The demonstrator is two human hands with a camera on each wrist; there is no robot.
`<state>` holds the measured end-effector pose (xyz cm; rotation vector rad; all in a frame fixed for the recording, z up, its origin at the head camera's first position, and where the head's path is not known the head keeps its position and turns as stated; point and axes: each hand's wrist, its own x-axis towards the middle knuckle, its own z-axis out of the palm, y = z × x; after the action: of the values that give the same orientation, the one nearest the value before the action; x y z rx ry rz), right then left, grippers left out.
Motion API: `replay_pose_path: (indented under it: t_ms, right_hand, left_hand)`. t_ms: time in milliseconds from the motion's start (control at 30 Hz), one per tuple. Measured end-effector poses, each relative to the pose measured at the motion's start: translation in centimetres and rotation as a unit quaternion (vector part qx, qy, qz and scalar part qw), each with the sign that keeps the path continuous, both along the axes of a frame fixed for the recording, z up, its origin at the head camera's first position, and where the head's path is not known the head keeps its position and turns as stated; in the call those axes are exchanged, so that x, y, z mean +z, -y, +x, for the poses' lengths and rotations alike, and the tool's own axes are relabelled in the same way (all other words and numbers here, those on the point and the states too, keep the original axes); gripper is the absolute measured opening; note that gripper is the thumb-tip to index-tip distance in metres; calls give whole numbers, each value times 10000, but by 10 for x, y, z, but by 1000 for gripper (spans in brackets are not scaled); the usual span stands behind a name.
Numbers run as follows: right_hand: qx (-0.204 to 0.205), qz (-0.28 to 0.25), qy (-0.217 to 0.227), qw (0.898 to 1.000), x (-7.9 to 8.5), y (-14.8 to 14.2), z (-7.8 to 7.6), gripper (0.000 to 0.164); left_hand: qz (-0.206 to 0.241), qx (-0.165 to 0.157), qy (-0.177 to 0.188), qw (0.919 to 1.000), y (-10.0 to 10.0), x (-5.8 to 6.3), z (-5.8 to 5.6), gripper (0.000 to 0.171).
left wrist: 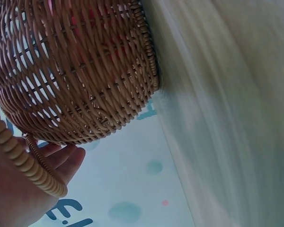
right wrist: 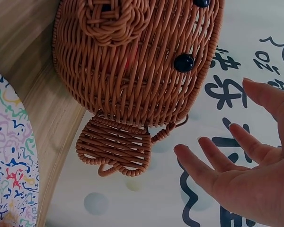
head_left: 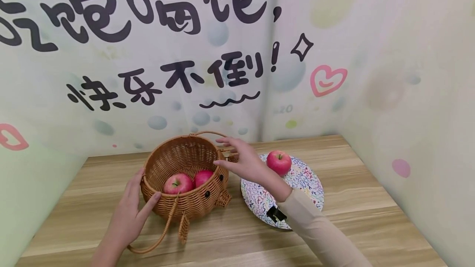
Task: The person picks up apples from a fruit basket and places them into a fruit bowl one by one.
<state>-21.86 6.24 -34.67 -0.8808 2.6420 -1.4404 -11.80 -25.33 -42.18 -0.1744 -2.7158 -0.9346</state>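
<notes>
A: What is behind it all?
B: A pale wall [head_left: 426,73] with dark lettering, faint bubbles and pink hearts, and in front of it a wood-grain worktop [head_left: 371,209].

A: And the basket?
B: The brown wicker basket [head_left: 194,207] is on the left part of the worktop, tilted a little, its mouth facing up. A red apple [head_left: 178,183] lies inside, with a second apple [head_left: 203,177] just beside it.

A: How are the hands?
B: Well apart. The left hand [head_left: 130,207] touches the basket's left side, thumb spread from the fingers; a coiled handle [left wrist: 26,165] crosses in front of it in the left wrist view. The right hand [head_left: 246,162] holds nothing, its fingers spread beside the opposite rim.

A: Anything else?
B: A round patterned plate [head_left: 308,180] to the basket's right, carrying a third apple [head_left: 279,162].
</notes>
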Motion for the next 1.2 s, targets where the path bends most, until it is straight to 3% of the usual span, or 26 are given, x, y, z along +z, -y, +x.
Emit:
replay_pose_path:
  t_ms: [433,700,1000,1200]
  right_hand:
    - [174,164,-54,9997,4,9,-5,57]
    - [342,162,61,9993,6,14,-8,57]
    - [531,253,80,9982,11,19,-10,56]
    - [530,369,49,9979,14,23,-10,55]
  left_hand:
    - [774,-217,-7,9968,5,5,-2,81]
    - [1575,-410,217,9864,11,7,-4,80]
    - [1790,-479,407,9818,17,8,-4,80]
    - [1779,-510,308,9822,18,8,-5,79]
